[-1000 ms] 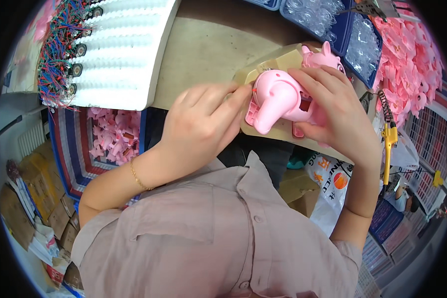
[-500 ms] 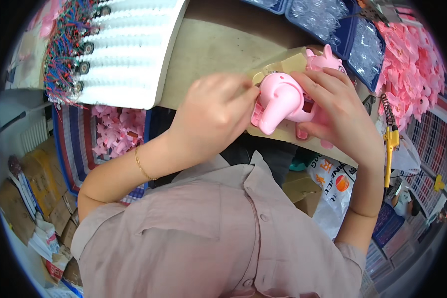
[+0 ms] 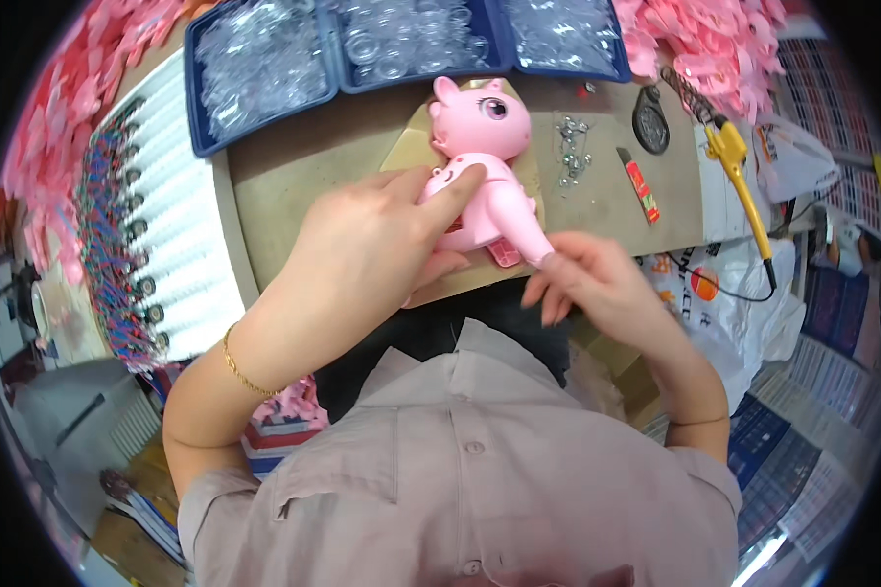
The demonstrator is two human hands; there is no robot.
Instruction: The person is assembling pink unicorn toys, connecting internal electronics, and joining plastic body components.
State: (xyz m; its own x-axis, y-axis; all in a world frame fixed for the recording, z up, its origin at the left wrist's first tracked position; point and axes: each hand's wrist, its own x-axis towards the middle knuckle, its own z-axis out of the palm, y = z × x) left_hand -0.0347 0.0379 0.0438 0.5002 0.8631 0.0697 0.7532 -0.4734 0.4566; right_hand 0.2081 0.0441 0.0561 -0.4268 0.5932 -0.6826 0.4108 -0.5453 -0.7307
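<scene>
A pink toy pony [image 3: 499, 201] with a large printed eye lies in front of me, its head pointing away and one leg reaching toward me. Under it is a beige block [image 3: 406, 147]. My left hand [image 3: 362, 235] grips the body from the left, index finger laid along the pony's side and thumb beneath; the underside of that grip is hidden. At the end of the leg, my right hand [image 3: 602, 284] pinches the tip between thumb and fingers, its other fingers curled loosely.
Blue trays [image 3: 335, 49] of clear plastic parts line the back. Small metal screws [image 3: 572, 152], a red cutter [image 3: 641, 186] and a black oval object [image 3: 649, 120] lie rightward, beside a yellow-handled tool [image 3: 739, 171]. Left stands a white rack [image 3: 191, 235] with wired parts; pink pieces [image 3: 705, 49] are heaped behind.
My view has swung right. The pony has turned, its head now clearly showing. My left hand has moved onto the body, and my right hand has shifted from the body to the leg tip.
</scene>
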